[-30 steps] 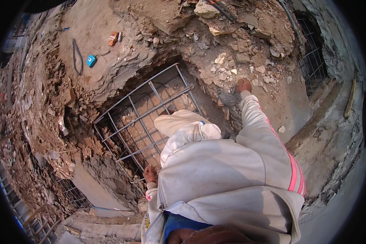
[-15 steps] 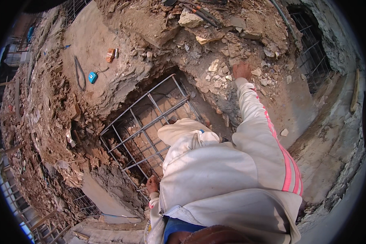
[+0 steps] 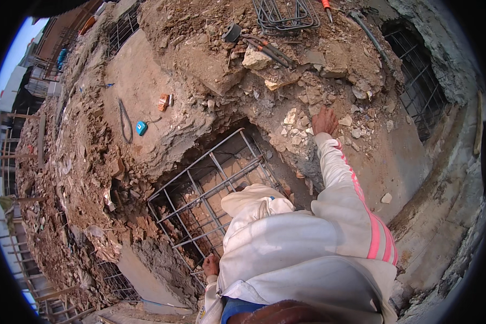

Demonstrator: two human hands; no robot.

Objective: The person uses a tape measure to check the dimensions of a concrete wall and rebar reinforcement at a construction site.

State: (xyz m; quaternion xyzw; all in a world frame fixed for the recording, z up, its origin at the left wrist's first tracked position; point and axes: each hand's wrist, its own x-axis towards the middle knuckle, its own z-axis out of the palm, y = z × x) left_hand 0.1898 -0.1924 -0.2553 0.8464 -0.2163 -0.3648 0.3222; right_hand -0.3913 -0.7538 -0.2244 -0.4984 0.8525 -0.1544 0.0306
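A steel rebar cage (image 3: 202, 195) sits in the pit in front of me, and my body leans over it. My left hand (image 3: 211, 265) is at the near end of the cage, its fingers curled at a bar; the fingertips are partly hidden. Stretched out far to the right, my right hand (image 3: 324, 121) lies on the rubble beyond the pit's edge, its fingers extended and nothing gripped. Pale broken stones (image 3: 293, 127) are scattered beside it.
Pincers with orange-brown handles (image 3: 267, 51), bent rebar stirrups (image 3: 286, 16) and a black roll (image 3: 232, 32) lie on the far mound. At left are a blue tape measure (image 3: 141, 128), a loop of cord (image 3: 125, 121) and an orange packet (image 3: 163, 102). Another rebar-filled pit (image 3: 416, 75) opens at right.
The view has shifted, bringing the stirrups and an orange-handled tool into sight at the top. My right hand's fingers show more plainly spread on the rubble. My left hand stays by the cage.
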